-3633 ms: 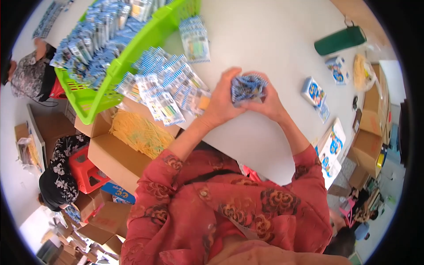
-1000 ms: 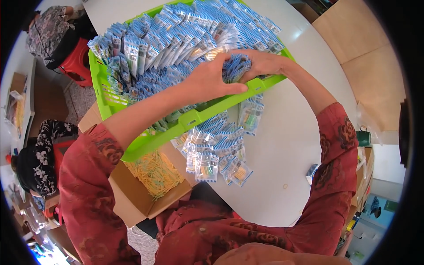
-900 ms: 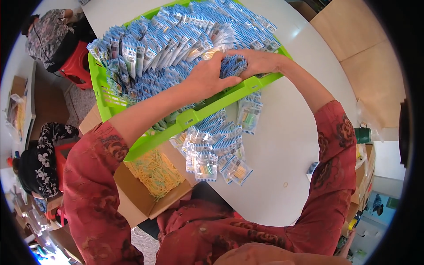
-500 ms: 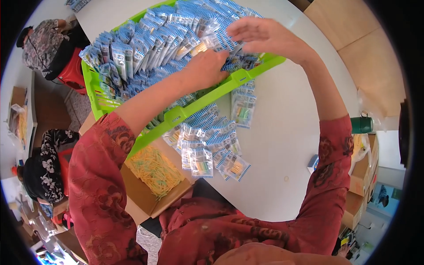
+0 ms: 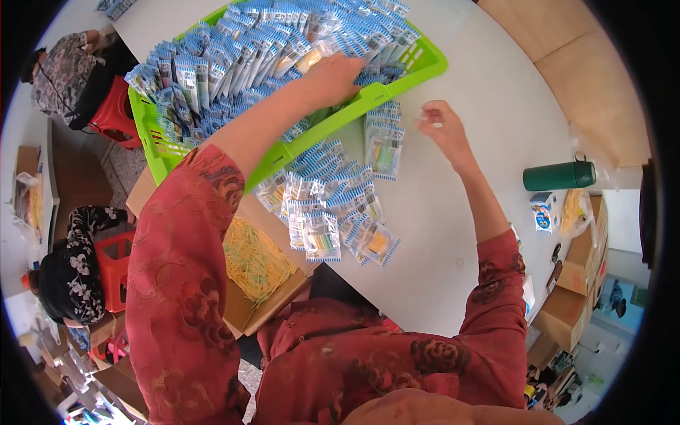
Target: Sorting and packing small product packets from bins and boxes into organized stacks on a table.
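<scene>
My left hand reaches over the front rim of a bright green basket, among small clear packets with blue-and-white striped ends. Its fingers dip behind the rim and are mostly hidden, so whether they grip a packet does not show. The packets stand in dense rows and fill the basket. My right hand hovers over the white table, right of the basket. Its fingers are loosely bent and apart from the thumb, holding nothing visible. Below the basket lies a loose pile of similar packets, with a short row of packets beside it.
A cardboard box of thin yellow and green sticks stands by the table's near left edge. To the right are a dark green flask, a small blue-and-white carton and cardboard boxes. Two people sit at the left on red stools.
My right hand has drawn back from over the basket, down and right, its fingers bending. My left hand stays at the packets, slightly higher in view. The whole view has shifted a little.
</scene>
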The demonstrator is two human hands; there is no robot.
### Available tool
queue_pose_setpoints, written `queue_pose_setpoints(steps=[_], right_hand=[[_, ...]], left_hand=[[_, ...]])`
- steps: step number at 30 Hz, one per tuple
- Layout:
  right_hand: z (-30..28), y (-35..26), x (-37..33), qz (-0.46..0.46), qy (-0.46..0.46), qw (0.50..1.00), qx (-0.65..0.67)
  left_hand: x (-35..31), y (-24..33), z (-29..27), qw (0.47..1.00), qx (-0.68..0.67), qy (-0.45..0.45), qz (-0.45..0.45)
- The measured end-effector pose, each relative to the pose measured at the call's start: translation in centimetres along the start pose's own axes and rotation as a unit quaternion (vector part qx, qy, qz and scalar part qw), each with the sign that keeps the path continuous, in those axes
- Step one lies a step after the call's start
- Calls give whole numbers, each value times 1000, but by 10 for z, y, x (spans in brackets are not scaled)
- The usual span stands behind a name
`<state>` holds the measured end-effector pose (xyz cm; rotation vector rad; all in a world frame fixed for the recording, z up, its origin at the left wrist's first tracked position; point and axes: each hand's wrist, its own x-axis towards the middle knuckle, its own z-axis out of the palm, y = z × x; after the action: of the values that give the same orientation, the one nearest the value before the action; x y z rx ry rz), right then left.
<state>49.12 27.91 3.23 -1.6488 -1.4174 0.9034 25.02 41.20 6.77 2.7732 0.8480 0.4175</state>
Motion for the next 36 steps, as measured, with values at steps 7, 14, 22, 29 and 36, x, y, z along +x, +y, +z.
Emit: queue_pose_setpoints(steps=[7,14,22,29,36], right_hand=[[26,16,21,37,-78,991,-106],[31,6,35,59,-113,987,-95],[32,0,34,88,-171,981,-16],[31,-5,16,124,-242,957,103],[50,12,-12,12,-122,985,120]], left_hand=[[-39,37,-47,982,-41,182,-20],[-97,120,-39,981,-90,158,65],[-75,100,45,980,132,-108,98],[-74,102,49,977,149,-125,91],[-80,104,51,988,101,-76,93]])
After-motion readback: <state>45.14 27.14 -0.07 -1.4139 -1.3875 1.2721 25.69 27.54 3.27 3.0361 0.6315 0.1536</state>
